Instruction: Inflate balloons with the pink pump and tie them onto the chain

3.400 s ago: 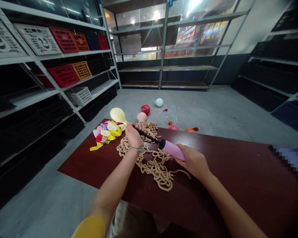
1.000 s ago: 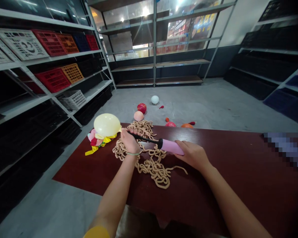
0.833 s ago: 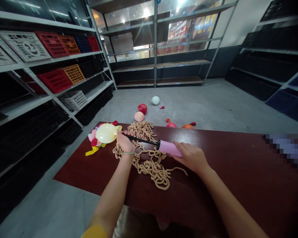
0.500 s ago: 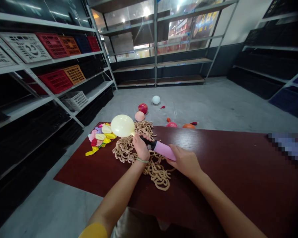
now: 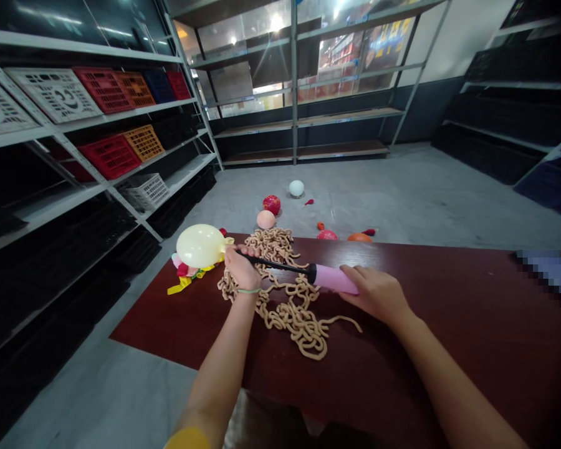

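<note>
My left hand [image 5: 241, 267] is closed around the neck of a pale yellow balloon [image 5: 200, 245], pinching it onto the black nozzle end of a hand pump. My right hand [image 5: 375, 293] grips the pink barrel of the pump [image 5: 333, 279], and the black rod between my two hands is drawn out long. Both hands hover over a tangled tan cord [image 5: 290, 298] spread on the dark red table [image 5: 449, 349]. Behind the balloon lies a pile of flat coloured balloons [image 5: 187, 274].
Several inflated balloons lie on the grey floor beyond the table, among them a white one [image 5: 296, 188], a red one [image 5: 272, 204] and a peach one [image 5: 265, 219]. Metal shelving with plastic crates [image 5: 107, 153] lines the left; more racks [image 5: 299, 118] stand at the back.
Over the last second the pump closed up and then drew out again, my right hand moving right. Since the oldest frame the yellow balloon has grown much bigger.
</note>
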Demonstrator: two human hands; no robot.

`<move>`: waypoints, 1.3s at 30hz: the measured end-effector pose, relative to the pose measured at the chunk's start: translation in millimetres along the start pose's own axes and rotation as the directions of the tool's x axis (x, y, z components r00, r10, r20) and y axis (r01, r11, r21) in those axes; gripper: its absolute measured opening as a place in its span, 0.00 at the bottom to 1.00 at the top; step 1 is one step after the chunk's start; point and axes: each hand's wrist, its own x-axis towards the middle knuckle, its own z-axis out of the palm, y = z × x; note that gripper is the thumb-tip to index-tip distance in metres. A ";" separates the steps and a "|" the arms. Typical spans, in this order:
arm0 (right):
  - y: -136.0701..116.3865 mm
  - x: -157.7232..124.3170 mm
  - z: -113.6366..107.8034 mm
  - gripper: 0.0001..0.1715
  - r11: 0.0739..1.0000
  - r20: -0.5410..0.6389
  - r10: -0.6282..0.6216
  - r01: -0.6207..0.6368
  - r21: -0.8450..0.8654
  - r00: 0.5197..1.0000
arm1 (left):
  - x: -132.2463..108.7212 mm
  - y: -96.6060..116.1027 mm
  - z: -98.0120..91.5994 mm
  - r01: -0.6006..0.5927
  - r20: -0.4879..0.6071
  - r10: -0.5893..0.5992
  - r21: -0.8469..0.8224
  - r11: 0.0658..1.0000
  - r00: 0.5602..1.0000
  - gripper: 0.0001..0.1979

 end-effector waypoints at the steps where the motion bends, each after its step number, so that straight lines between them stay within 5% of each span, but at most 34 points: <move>1: -5.2 0.5 -0.9 0.24 1.000 0.004 0.003 -0.003 -0.003 1.000 | -2.9 -1.4 1.1 -0.004 -0.004 0.004 0.007 1.000 1.000 0.09; 9: -54.5 9.7 -2.4 0.25 0.986 0.073 0.064 -0.075 0.150 0.995 | -48.8 -33.5 15.3 0.124 0.106 -0.130 0.057 0.991 0.986 0.11; 14: -34.3 6.1 2.2 0.25 0.991 0.046 0.024 -0.030 0.133 0.999 | -47.6 -29.9 18.0 0.086 0.190 -0.094 0.047 0.995 0.977 0.12; 20: 5.7 -0.3 -4.6 0.24 0.997 -0.064 -0.051 0.048 -0.053 0.997 | -17.1 0.1 13.9 0.012 0.058 -0.013 0.013 1.000 0.998 0.05; 25: -14.6 1.0 -4.7 0.24 0.998 -0.088 -0.055 0.052 -0.046 0.995 | -15.3 7.1 12.1 -0.038 -0.025 0.038 -0.001 0.999 0.999 0.06; 32: -53.2 4.1 1.9 0.25 0.990 0.002 0.027 -0.027 0.138 1.000 | -57.2 -27.6 16.7 0.076 0.135 -0.083 0.059 0.995 0.987 0.15; 39: -26.0 5.0 -2.7 0.26 0.997 -0.007 -0.012 0.013 0.079 1.000 | -45.8 -17.7 18.4 0.051 0.172 -0.053 0.017 0.999 0.984 0.12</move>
